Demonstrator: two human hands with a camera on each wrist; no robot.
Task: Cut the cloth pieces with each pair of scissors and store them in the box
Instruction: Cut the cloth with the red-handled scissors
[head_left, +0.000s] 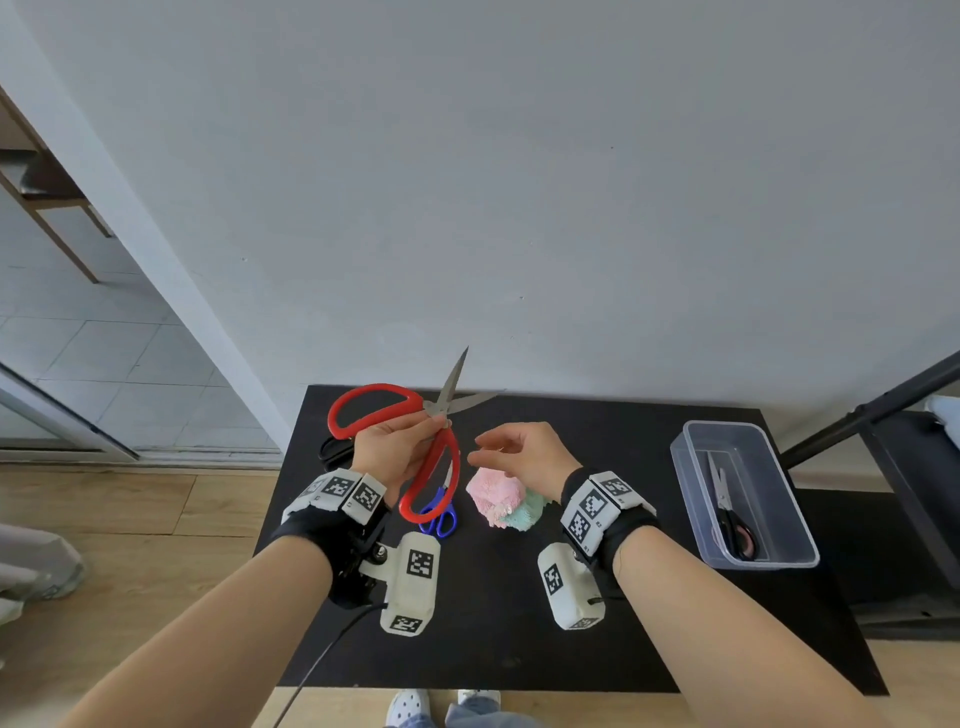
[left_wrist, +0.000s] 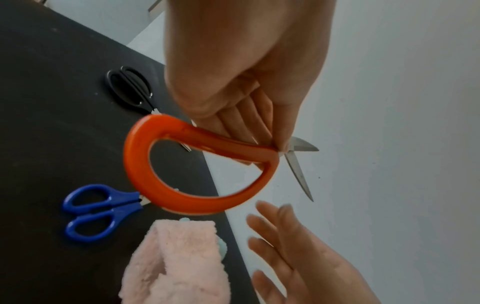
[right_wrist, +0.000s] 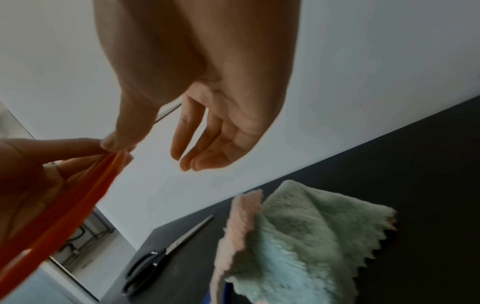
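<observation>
My left hand (head_left: 400, 441) holds big red-handled scissors (head_left: 374, 408) in the air over the black table, pinching them near the pivot (left_wrist: 275, 148); their blades (head_left: 454, 387) are spread and point up and away. My right hand (head_left: 511, 449) hovers empty beside them with loosely bent fingers (right_wrist: 197, 144), above the fluffy pink cloth (head_left: 491, 493) and the mint-green cloth (right_wrist: 311, 236) lying together on the table. Blue scissors (left_wrist: 96, 211) lie under the red handle. Black scissors (left_wrist: 131, 88) lie at the back left. A clear plastic box (head_left: 779, 558) at the right holds another pair of scissors (head_left: 730, 514).
The black table (head_left: 493, 623) stands against a pale wall (head_left: 519, 182). A dark frame (head_left: 883, 405) and a lower black surface sit to the right of the box. Wooden floor lies to the left, and my feet show at the table's near edge.
</observation>
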